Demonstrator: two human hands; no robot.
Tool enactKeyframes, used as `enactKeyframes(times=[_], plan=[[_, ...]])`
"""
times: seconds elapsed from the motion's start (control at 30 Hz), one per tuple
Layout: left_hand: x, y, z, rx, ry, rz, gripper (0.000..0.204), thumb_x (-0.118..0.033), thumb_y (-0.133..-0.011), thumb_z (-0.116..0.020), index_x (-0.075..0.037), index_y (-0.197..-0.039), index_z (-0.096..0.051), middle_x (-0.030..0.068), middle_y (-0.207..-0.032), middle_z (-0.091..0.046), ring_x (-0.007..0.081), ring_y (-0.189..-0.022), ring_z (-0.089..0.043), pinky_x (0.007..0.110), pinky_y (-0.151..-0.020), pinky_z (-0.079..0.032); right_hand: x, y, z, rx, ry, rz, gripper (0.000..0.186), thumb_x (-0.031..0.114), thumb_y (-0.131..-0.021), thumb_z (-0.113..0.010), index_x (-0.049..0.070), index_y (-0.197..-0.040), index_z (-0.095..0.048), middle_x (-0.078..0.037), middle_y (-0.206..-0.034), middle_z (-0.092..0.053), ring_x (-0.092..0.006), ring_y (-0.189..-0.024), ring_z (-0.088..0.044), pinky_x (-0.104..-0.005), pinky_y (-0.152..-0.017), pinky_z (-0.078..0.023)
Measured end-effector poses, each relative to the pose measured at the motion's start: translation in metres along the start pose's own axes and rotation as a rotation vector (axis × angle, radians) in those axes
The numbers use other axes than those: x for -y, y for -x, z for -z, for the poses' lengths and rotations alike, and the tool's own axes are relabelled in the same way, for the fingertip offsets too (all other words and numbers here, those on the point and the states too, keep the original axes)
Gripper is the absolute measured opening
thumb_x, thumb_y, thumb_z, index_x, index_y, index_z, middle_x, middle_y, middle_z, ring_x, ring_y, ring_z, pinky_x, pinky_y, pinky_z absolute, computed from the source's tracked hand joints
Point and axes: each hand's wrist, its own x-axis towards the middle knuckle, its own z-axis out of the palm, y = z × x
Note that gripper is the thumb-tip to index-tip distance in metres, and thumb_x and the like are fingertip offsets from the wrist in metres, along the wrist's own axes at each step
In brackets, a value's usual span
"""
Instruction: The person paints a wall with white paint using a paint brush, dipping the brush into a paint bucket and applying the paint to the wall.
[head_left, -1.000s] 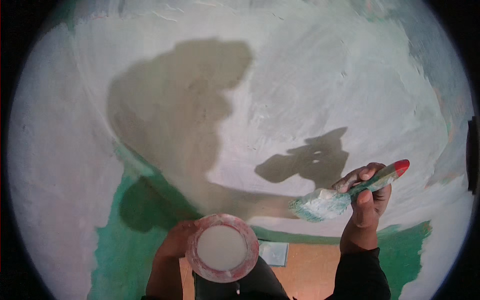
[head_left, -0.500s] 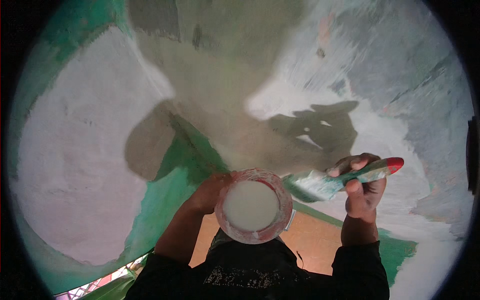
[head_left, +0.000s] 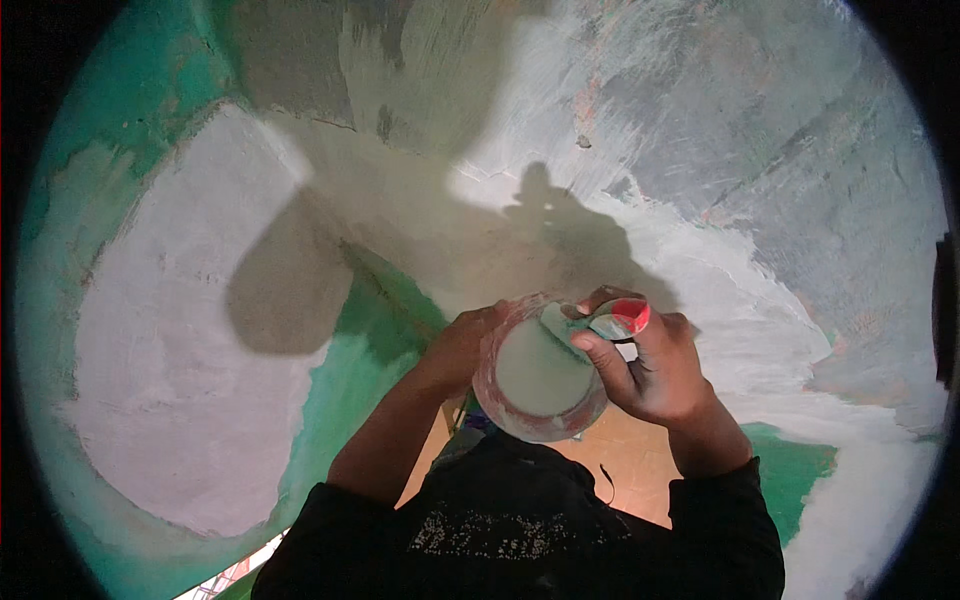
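Well, far left of the bowl, a big white patch covers part of the wall, with green paint nearer the bowl. My left hand grips the bowl's left side, most fingers hidden from view. The bowl sits above my black shirt, with pale liquid inside. Over its upper right edge is the brush, bristles toward the liquid; I can't tell how deep they reach. My right hand, just right of the bowl, is closed around the brush's red-tipped handle.
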Motion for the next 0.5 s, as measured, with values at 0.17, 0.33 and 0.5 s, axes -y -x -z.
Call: enactKeyframes(times=[0.17, 0.33, 0.5], plan=[[-0.013, 0.008, -0.016, -0.013, 0.186, 0.073, 0.051, -0.039, -0.100, -0.037, 0.004, -0.121, -0.054, 0.0154, -0.112, -0.062, 0.0220, -0.098, -0.061, 0.034, -0.088, -0.047, 0.009, 0.007, -0.001, -0.010, -0.008, 0.036, 0.028, 0.019, -0.086, -0.067, 0.004, -0.106, -0.055, -0.017, -0.096, -0.066, -0.0340, -0.075, -0.067, -0.0359, -0.064, -0.053], [-0.009, 0.005, -0.017, 0.004, 0.222, 0.057, 0.047, -0.038, -0.100, -0.040, 0.002, -0.122, -0.053, 0.0137, -0.114, -0.061, 0.0212, -0.102, -0.059, 0.035, -0.090, -0.046, 0.015, 0.014, 0.000, 0.007, -0.037, 0.053, 0.026, 0.020, -0.085, -0.067, 0.004, -0.104, -0.058, -0.016, -0.098, -0.065, -0.0349, -0.075, -0.066, -0.0361, -0.064, -0.053], [-0.005, -0.004, -0.024, 0.032, 0.278, 0.064, 0.047, -0.037, -0.099, -0.041, 0.002, -0.122, -0.053, 0.0144, -0.111, -0.062, 0.0226, -0.097, -0.060, 0.036, -0.087, -0.048, 0.018, 0.023, 0.009, 0.020, -0.034, 0.117, 0.025, 0.018, -0.085, -0.067, 0.006, -0.104, -0.059, -0.016, -0.097, -0.066, -0.0319, -0.075, -0.067, -0.0355, -0.063, -0.053]])
